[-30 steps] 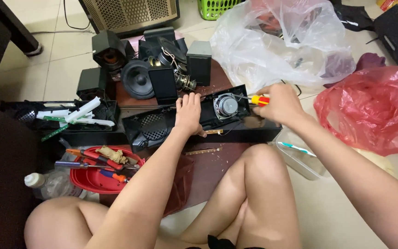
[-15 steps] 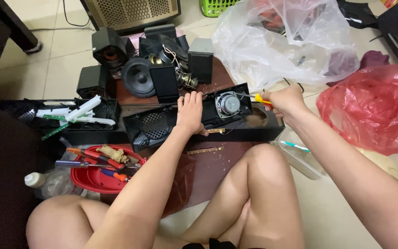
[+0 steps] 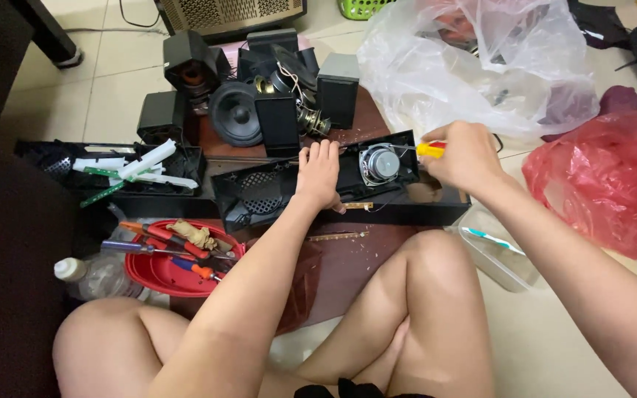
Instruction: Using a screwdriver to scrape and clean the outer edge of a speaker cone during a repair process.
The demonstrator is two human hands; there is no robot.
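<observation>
Tools lie in a red bowl [image 3: 158,267] at 8 o'clock. Left hand [image 3: 320,174] presses flat, fingers spread, on the black speaker case [image 3: 259,193] at centre. Right hand [image 3: 466,156], at 2 o'clock, clenches a yellow screwdriver [image 3: 429,149] aimed at the speaker cone [image 3: 379,163].

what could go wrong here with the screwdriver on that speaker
The yellow-handled screwdriver in the right hand points at the small round silver speaker driver; a slip could puncture its cone. The left hand presses on the long black plastic speaker housing close to the tip's line, so a slip might jab its fingers. Loose screws could vanish among the parts around it.
</observation>
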